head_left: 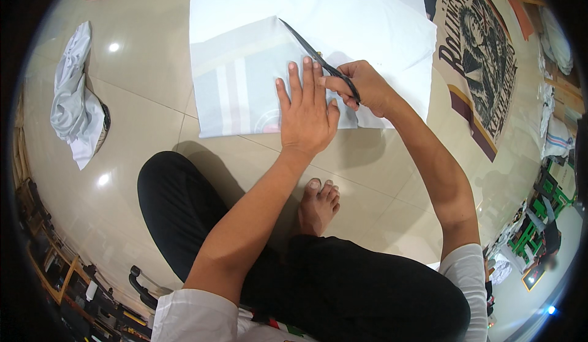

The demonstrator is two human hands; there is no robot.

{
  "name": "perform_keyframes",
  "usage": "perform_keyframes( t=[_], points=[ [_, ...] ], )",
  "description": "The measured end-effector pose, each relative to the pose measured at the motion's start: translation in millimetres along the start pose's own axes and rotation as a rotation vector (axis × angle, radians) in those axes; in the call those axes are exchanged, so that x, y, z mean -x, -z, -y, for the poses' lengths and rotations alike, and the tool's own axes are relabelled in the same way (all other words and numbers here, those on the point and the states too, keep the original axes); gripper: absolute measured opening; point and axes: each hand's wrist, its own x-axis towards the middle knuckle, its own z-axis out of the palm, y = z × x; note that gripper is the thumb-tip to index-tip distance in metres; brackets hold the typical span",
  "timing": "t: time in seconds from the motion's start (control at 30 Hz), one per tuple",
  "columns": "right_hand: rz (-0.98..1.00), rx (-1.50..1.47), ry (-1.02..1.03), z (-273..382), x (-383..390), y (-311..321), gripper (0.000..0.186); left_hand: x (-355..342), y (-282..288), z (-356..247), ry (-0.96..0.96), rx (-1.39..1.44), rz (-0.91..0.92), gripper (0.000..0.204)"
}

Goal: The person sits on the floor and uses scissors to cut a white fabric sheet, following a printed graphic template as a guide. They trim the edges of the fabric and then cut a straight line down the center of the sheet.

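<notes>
Beige sheet (460, 75): dark lettering (447, 49), readable, on two sides of a black drawing (484, 48).
White cloth (260, 57): partial round mark (267, 120), too faint to read.

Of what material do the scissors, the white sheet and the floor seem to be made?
Scissors: probably metal, dark, with a slim tapering blade; the black handle may be coated or plastic.
White sheet: likely thin matte fabric, from its soft creases, though plastic film is possible.
Floor: apparently glossy ceramic tile, from bright reflections and joint lines.

Fabric (263, 54) between cloth (75, 106) and banner (481, 57)
</notes>
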Motion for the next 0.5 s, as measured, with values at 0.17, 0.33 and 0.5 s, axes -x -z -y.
perform_keyframes(
  t=[0.17,0.33,0.5],
  points=[
    [-0.010,-0.018,-0.008,1.9,2.8,-3.2,0.044,-0.3,-0.2,-0.1,-0.003,-0.023,-0.001,0.078],
    [0.002,-0.002,0.002,8.0,-1.7,-2.8,0.044,0.3,-0.9,0.5,-0.005,-0.016,0.000,0.078],
    [-0.006,-0.043,0.026,11.4,-5.4,-5.2,0.043,0.2,-1.8,0.6,0.006,0.008,0.015,0.078]
  ],
)
